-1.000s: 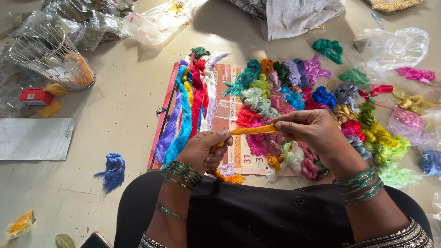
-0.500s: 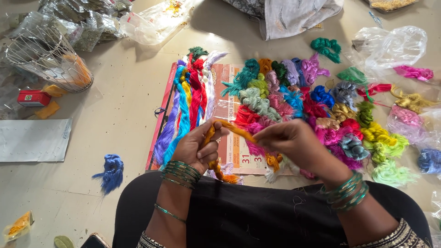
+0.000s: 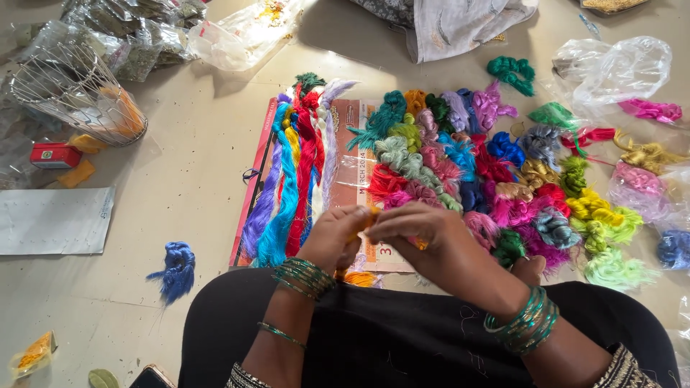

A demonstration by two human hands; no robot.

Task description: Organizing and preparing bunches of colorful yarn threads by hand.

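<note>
At lower centre of the frame, the left hand and right hand meet, fingers pinched shut on an orange thread skein, while many coiled skeins already lie sorted above and long hanks remain uncoiled.

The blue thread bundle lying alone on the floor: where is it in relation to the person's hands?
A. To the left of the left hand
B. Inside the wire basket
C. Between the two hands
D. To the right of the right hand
A: the blue thread bundle lies on the bare floor, left of the left hand, apart from the coloured heap.
</note>
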